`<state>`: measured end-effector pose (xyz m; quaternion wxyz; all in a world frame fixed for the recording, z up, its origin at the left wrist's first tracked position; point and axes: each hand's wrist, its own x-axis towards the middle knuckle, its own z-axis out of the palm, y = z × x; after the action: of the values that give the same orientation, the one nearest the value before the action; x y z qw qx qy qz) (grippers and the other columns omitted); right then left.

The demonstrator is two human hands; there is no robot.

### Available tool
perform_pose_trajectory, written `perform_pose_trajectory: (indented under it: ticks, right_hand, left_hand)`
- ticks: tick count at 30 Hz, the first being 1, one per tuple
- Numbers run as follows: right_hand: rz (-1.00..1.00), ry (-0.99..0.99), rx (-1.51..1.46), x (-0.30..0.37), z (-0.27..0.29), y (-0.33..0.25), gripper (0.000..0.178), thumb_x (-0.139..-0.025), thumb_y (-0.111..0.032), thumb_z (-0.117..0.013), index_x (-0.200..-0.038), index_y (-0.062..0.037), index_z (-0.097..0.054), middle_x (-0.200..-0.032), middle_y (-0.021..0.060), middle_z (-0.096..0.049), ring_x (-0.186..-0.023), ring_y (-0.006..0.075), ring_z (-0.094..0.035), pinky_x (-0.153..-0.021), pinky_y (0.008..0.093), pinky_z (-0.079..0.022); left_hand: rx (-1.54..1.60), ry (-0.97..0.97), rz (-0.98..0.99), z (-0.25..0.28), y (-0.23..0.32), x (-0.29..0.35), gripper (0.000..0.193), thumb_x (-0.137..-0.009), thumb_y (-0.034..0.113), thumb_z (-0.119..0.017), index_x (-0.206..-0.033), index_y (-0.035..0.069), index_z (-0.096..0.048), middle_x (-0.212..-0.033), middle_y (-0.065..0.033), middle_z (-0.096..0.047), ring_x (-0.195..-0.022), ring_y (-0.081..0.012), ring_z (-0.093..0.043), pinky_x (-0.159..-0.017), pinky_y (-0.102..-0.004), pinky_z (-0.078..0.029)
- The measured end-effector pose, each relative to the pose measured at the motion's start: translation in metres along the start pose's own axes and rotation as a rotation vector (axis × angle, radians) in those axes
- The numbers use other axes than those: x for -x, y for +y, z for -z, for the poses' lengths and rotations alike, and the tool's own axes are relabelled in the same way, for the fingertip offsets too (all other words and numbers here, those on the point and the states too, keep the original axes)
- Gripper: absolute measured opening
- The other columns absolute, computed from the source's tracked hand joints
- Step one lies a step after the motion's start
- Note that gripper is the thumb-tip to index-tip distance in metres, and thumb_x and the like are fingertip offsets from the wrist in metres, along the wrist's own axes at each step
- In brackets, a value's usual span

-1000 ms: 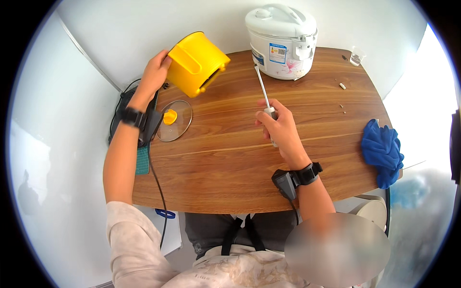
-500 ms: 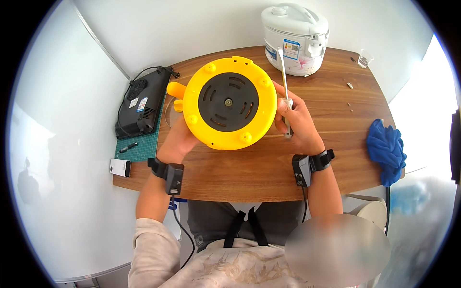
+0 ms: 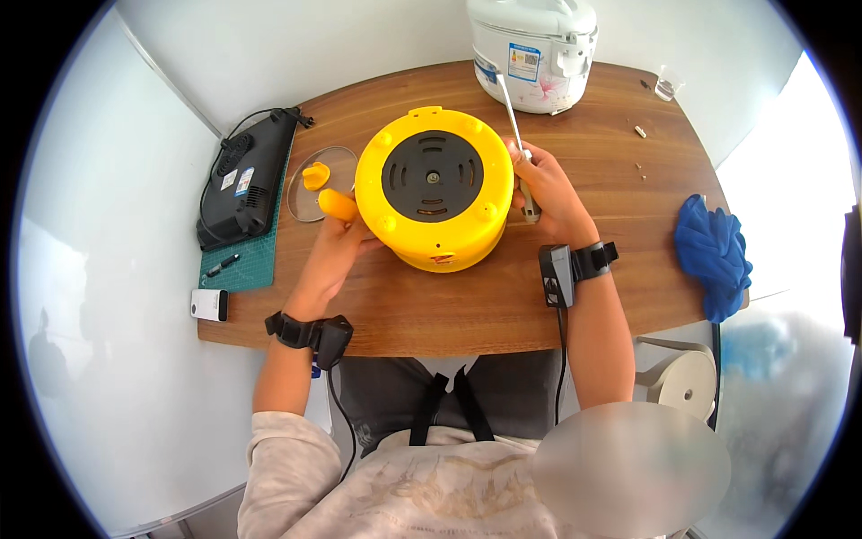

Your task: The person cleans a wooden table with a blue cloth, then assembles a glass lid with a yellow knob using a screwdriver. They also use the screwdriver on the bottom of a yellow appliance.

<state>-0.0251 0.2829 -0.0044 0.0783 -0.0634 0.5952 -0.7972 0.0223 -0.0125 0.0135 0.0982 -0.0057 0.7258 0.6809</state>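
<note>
A yellow electric pot (image 3: 373, 157) is turned bottom side up in front of me. Its black round base plate (image 3: 413, 189) has slots and a screw recess in the centre. My left hand (image 3: 337, 256) grips the pot low on its left side, by the stubby yellow handle (image 3: 337, 205). In my right hand (image 3: 558, 198) is a screwdriver (image 3: 527, 193), its long metal shaft pointing away from me. The right fingertips are against or close beside the pot's right side. A clear lid with a yellow knob (image 3: 315, 175) lies left of the pot.
At the left, a black appliance (image 3: 247, 180) with a cord rests on a green cutting mat (image 3: 260, 274), near a pen (image 3: 223, 265) and a white device (image 3: 208, 304). A white rice cooker (image 3: 539, 63) stands at the back. To the right are a clear cup (image 3: 668, 85) and a blue cloth (image 3: 714, 256).
The pot has tilted so its front wall shows, and sits lower in view. My left hand has shifted down beside the handle. The lid's knob is now apart from the pot in view.
</note>
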Motion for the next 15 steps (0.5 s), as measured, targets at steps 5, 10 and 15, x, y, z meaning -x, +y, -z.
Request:
perform_pose_trajectory:
  ticks: [5, 10, 15]
  right_hand:
    - [-0.087, -0.017, 0.075, -0.004, -0.002, 0.006, 0.039, -0.101, -0.045, -0.059, -0.089, -0.0082, -0.062, -0.067, -0.0044, -0.050, -0.052, 0.0054, -0.044, -0.048, 0.0205, -0.037]
    - [-0.149, -0.058, 0.089, -0.006, 0.002, 0.012, 0.041, -0.101, -0.045, -0.059, -0.080, -0.0106, -0.056, -0.066, -0.0045, -0.049, -0.052, 0.0057, -0.045, -0.048, 0.0210, -0.039]
    - [-0.139, -0.075, 0.089, -0.009, 0.001, 0.015, 0.040, -0.100, -0.045, -0.061, -0.082, -0.0097, -0.057, -0.067, -0.0044, -0.050, -0.053, 0.0059, -0.046, -0.048, 0.0210, -0.040]
  left_hand:
    - [-0.442, 0.002, -0.028, 0.013, -0.009, 0.009, 0.031, -0.105, 0.016, -0.052, -0.132, 0.000, -0.052, -0.118, -0.0109, -0.066, -0.110, -0.0205, -0.064, -0.097, -0.0349, -0.049]
    - [-0.517, -0.034, -0.017, 0.010, -0.018, 0.022, 0.026, -0.105, 0.015, -0.053, -0.123, -0.002, -0.059, -0.113, -0.0112, -0.068, -0.106, -0.0201, -0.064, -0.094, -0.0324, -0.048]
    - [-0.523, -0.028, -0.074, 0.020, -0.035, 0.020, 0.030, -0.102, 0.016, -0.058, -0.127, 0.000, -0.057, -0.116, -0.0114, -0.067, -0.107, -0.0207, -0.063, -0.095, -0.0330, -0.048]
